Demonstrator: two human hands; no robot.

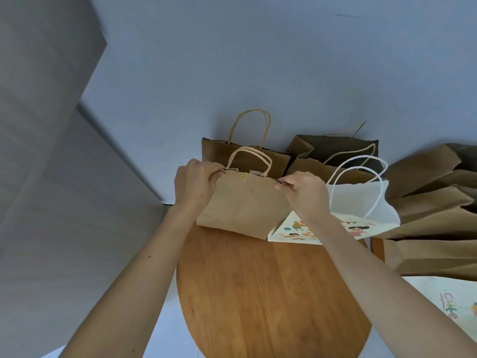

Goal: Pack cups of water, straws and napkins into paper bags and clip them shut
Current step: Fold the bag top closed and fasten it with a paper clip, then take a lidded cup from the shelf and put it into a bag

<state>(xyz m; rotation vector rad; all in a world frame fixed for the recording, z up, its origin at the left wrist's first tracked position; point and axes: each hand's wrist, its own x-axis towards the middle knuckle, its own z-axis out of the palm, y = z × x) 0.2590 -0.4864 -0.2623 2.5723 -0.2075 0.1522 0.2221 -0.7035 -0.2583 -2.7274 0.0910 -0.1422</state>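
- Brown kraft paper makes up the small bag, which stands upright at the far edge of the wooden table, its broad face turned toward the person.
- Its mouth points up and is pressed flat. The closed top edge is the long axis, running across the view from one hand to the other and dipping slightly toward the right.
- A gold clip sits on that edge, left of centre, between the roots of the twisted paper handles, which arch upward.
- The left hand pinches the left top corner, fingers curled round the paper.
- The right hand pinches the right top corner the same way.
- Gripping both ends likely keeps the two walls taut and together, so the seam stays flat under the clip and the bag keeps its balance.
- Whether a cup, straw or napkin is inside cannot be told; the shut mouth hides the contents.
- Just beside it on the right stands a white bag with white cord handles and a cartoon print low on its face, mouth apparently unclipped.
- Behind stand two darker brown bags: a closed one and a gaping one.
- Farther right lies a heap of brown bags, with another printed bag nearer the person, probably stock waiting its turn.
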